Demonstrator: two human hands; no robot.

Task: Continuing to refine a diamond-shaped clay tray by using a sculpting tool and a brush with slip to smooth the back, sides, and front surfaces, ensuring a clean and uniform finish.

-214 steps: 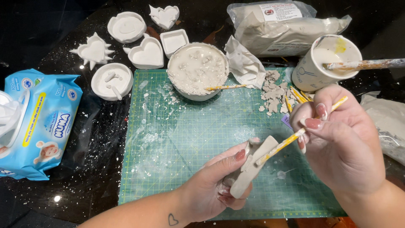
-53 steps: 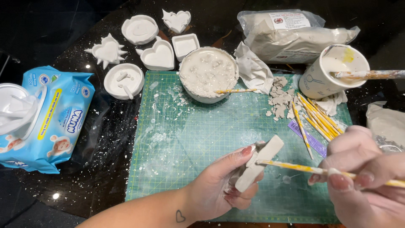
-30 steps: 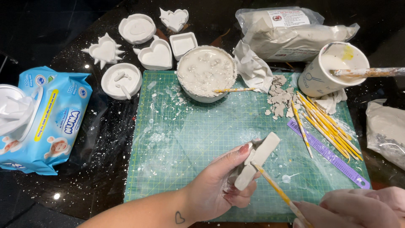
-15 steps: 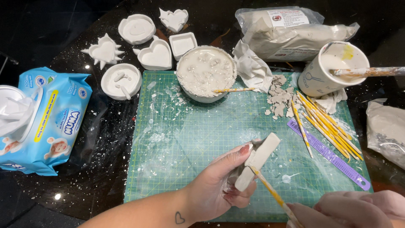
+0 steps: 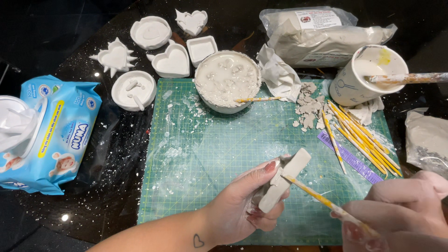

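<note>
My left hand (image 5: 242,205) grips a flat, pale plaster piece (image 5: 285,183) tilted over the green cutting mat (image 5: 219,154). My right hand (image 5: 396,214) at the lower right pinches a thin yellow stick (image 5: 322,200), whose tip touches the plaster piece's edge. A white bowl of wet plaster (image 5: 227,80) with another stick resting on its rim sits at the mat's top edge.
White moulds (image 5: 140,88) lie at the top left: round, heart and star shapes. A blue pack of wet wipes (image 5: 46,135) lies left. A paper cup with a stirrer (image 5: 366,77), plaster bags (image 5: 322,35), several yellow sticks (image 5: 359,135), a purple ruler (image 5: 350,158) and plaster crumbs (image 5: 308,107) lie right.
My right hand dropped from mid-right to the lower right corner, swinging the stick so its tip rests on the plaster piece. My left hand held the piece nearly still.
</note>
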